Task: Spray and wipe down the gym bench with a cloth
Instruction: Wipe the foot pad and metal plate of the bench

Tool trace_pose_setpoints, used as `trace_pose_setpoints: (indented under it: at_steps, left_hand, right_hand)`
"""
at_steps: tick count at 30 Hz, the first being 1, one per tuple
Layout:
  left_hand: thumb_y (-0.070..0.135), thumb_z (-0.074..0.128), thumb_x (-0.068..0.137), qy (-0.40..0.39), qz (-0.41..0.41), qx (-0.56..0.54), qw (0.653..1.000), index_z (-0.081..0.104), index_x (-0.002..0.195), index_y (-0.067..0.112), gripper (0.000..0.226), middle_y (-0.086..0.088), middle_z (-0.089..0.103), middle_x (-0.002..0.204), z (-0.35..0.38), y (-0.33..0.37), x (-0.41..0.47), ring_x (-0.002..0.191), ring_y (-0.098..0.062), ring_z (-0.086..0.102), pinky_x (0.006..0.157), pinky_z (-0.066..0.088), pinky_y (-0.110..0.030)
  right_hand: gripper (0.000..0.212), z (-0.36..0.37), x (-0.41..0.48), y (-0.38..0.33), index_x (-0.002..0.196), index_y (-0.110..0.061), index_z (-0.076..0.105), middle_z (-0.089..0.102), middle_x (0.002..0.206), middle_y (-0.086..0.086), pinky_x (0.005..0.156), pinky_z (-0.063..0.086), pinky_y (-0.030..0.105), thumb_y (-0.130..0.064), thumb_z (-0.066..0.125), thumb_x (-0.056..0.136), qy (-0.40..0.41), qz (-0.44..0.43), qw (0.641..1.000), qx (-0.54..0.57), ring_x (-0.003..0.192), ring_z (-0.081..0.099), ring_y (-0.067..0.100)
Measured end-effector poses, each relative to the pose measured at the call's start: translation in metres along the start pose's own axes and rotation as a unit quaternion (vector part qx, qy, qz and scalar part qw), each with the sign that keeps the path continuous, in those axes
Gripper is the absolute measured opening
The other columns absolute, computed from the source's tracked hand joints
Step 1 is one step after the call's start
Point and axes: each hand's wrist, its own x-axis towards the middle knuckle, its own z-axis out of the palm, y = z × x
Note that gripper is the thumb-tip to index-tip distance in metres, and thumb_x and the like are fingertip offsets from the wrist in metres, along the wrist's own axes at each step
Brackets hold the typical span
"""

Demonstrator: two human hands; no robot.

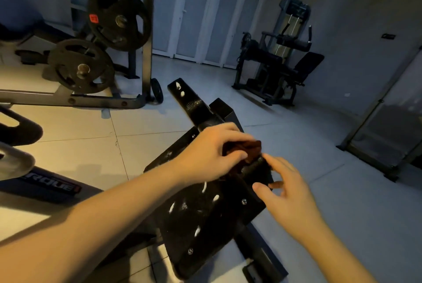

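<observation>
Obs.: gym bench (pixel 201 214) lies low in centre frame, a flat black textured panel running from bottom centre up toward a narrow black bar. It is fixed by at least 3 visible bolts (pixel 244 201). Several white streaks (pixel 204 187) sit on the panel, probably spray foam not yet wiped. Cloth (pixel 247 151) is dark red-brown, bunched, and lies on the upper part of the panel. Left hand (pixel 212 152) has fingers curled over and thumb under the cloth, gripping it as a wad and pressing it to the surface. Right hand (pixel 287 191) is spread and relaxed and holds nothing. Its index tip lies just beside the cloth, over a raised black block on the panel; contact with the block cannot be confirmed (motion blur). No spray bottle in view. Handling, judged: the cloth is light, soft and limp, so it will fold and slip under the palm. Best taken as a wad with fingers over the top, or flattened under a full palm for broad strokes. The bench reads as rigid and heavy and should not shift under wiping pressure, so no bracing is needed. The right hand could steady at the panel edge. The textured face may hold foam in its grain, and bolt heads and the block edge may snag cloth. Foam-wet patches are likely slick. Surroundings: 2 weight plates (pixel 118 18) on a rack at upper left, on a tiled floor (pixel 146 127).
</observation>
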Motion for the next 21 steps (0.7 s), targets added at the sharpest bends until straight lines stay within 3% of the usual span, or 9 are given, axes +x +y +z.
trace_pose_setpoints:
  at_steps: [4,6,9,12,17,19,21]
  left_hand:
    - [0.017,0.071,0.095,0.145,-0.177,0.072,0.971,0.069,0.130,0.024,0.036,0.008,0.065,0.114,-0.028,-0.064,-0.003,0.109,-0.011,0.061,0.100,0.054,-0.043]
    - [0.017,0.072,0.094,0.175,-0.216,0.066,0.958,0.070,0.130,0.023,0.036,0.004,0.067,0.114,-0.028,-0.073,-0.003,0.108,-0.015,0.062,0.099,0.053,-0.046]
    - [0.016,0.071,0.095,0.112,-0.112,0.010,0.987,0.072,0.128,0.022,0.034,0.010,0.066,0.113,-0.015,-0.037,0.003,0.107,-0.005,0.062,0.098,0.054,-0.034]
    - [0.019,0.068,0.096,-0.008,-0.004,0.045,0.999,0.067,0.132,0.026,0.036,0.016,0.061,0.117,-0.008,-0.009,0.007,0.110,-0.001,0.059,0.093,0.054,-0.024]
    - [0.019,0.069,0.096,0.138,-0.154,0.142,0.968,0.067,0.133,0.026,0.038,0.012,0.061,0.117,-0.026,-0.053,0.005,0.111,-0.011,0.058,0.100,0.053,-0.043]
    - [0.019,0.069,0.096,0.111,-0.120,0.107,0.981,0.068,0.132,0.026,0.037,0.013,0.063,0.118,-0.022,-0.046,0.009,0.111,-0.008,0.059,0.101,0.053,-0.038]
    - [0.018,0.069,0.096,0.013,-0.052,0.031,0.998,0.070,0.130,0.024,0.035,0.014,0.064,0.116,-0.019,-0.026,0.015,0.110,-0.002,0.060,0.099,0.051,-0.025]
  right_hand:
    - [0.061,0.003,0.001,0.002,0.147,-0.034,0.048,0.053,0.126,-0.022,0.098,0.053,0.029,-0.021,0.069,0.091,-0.013,0.007,1.000,-0.010,0.117,0.052,-0.001]
    - [0.063,0.004,-0.002,0.001,0.149,-0.035,0.045,0.048,0.126,-0.028,0.098,0.051,0.025,-0.021,0.068,0.091,-0.009,0.006,1.000,-0.018,0.118,0.049,-0.003]
    - [0.064,0.003,-0.004,-0.001,0.146,-0.039,0.043,0.045,0.122,-0.033,0.087,0.043,0.009,-0.020,0.069,0.091,0.000,0.000,1.000,-0.029,0.117,0.040,-0.018]
    - [0.058,0.001,0.000,0.003,0.140,-0.042,0.048,0.050,0.118,-0.032,0.090,0.049,0.016,-0.022,0.070,0.090,0.004,-0.001,1.000,-0.020,0.115,0.044,-0.014]
    - [0.061,0.006,-0.003,0.001,0.146,-0.037,0.045,0.044,0.117,-0.034,0.083,0.047,0.015,-0.027,0.070,0.091,0.005,0.009,1.000,-0.022,0.109,0.051,-0.003]
    - [0.063,0.007,-0.003,0.002,0.147,-0.036,0.044,0.045,0.119,-0.032,0.086,0.048,0.015,-0.028,0.070,0.091,0.004,0.002,1.000,-0.029,0.113,0.049,-0.006]
    - [0.064,0.005,-0.002,0.004,0.148,-0.037,0.043,0.048,0.122,-0.028,0.088,0.049,0.014,-0.030,0.070,0.091,0.004,0.001,1.000,-0.030,0.115,0.047,-0.008]
